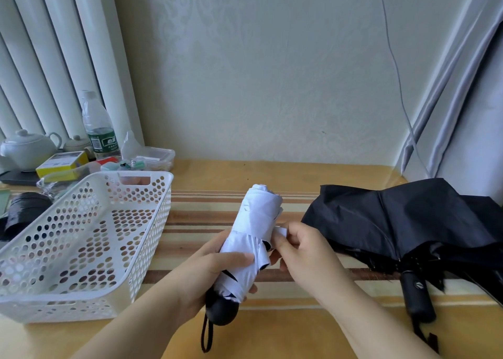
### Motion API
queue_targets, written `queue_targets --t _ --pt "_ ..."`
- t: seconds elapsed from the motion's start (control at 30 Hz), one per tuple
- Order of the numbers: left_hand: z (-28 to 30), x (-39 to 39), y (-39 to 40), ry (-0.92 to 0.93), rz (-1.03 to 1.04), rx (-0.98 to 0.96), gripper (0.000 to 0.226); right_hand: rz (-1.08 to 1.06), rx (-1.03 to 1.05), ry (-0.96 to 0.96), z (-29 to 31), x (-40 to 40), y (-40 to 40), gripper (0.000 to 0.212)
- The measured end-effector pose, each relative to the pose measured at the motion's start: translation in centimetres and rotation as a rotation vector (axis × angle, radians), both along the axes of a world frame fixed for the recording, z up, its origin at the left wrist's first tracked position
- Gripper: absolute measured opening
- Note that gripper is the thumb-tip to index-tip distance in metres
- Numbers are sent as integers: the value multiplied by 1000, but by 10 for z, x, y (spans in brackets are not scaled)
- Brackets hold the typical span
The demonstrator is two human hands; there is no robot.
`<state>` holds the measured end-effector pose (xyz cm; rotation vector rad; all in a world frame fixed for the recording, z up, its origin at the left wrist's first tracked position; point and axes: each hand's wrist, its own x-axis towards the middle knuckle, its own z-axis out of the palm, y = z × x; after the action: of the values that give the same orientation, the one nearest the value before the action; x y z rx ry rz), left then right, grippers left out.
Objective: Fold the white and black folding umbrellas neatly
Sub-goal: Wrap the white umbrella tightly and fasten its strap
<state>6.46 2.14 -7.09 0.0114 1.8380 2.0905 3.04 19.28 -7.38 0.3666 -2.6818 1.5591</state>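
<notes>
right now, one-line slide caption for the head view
Left hand grips rolled white umbrella; right hand pinches its strap; black umbrella lies unfolded.

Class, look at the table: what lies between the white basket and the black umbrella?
In the head view, the rolled white umbrella, held in the left hand and right hand, between white basket and black umbrella.

On the worktop (272,176) we find the basket (81,250) at left, the rolled umbrella (253,236) held in the middle, the loose umbrella (408,222) lying at right.
</notes>
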Motion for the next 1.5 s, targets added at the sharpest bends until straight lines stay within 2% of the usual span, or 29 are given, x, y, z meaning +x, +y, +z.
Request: queue_targets --t 0.07,0.17,0.2,0.27,0.33,0.43,0.5,0.67,0.73,0.77,0.87,0.9,0.97,1.03,1.17,1.27,1.33,1.5 --pt "-10 8 -6 48 -77 -40 37 -21 29 62 2 2 -3 29" --pt "-9 7 5 64 -14 -95 30 -56 80 131 2 4 -11 26" --pt "-5 4 13 107 21 -78 35 -65 106 145 3 5 -12 26" --pt "5 -2 17 76 90 -68 37 -53 142 166 7 6 -10 25" --pt "0 -7 12 49 108 -21 25 -7 82 116 10 7 -3 25" --pt "1 -10 5 -39 147 67 23 24 -98 2 12 4 8 14" --pt "2 -8 4 -68 99 70 22 58 -153 -51 14 1 12 20" --pt "2 -12 -4 -141 30 75 18 391 -157 -193 28 1 22 27" --pt "2 -16 -11 -216 -11 78 33 418 -73 -141 32 3 27 27" --pt "2 -17 -15 -251 -43 70 37 386 12 -48 30 3 28 22" --pt "4 -18 -21 -310 -150 0 34 318 268 375 29 2 27 9" --pt "5 -19 -22 -323 -182 -16 32 362 338 480 26 0 27 3" --pt "5 -20 -24 -323 -239 -59 32 464 470 625 22 0 28 12" --pt "6 -20 -25 -302 -273 -128 36 511 543 711 24 4 31 11" --pt "13 -18 -18 -168 -238 -298 38 523 670 788 32 9 34 12" --pt "13 -20 -12 -81 -238 -432 37 502 748 784 33 4 24 22" --pt "12 -20 -10 -68 -238 -503 36 492 773 766 36 4 16 16" --pt "13 -18 -9 -20 -220 -600 31 463 760 457 45 6 11 21"
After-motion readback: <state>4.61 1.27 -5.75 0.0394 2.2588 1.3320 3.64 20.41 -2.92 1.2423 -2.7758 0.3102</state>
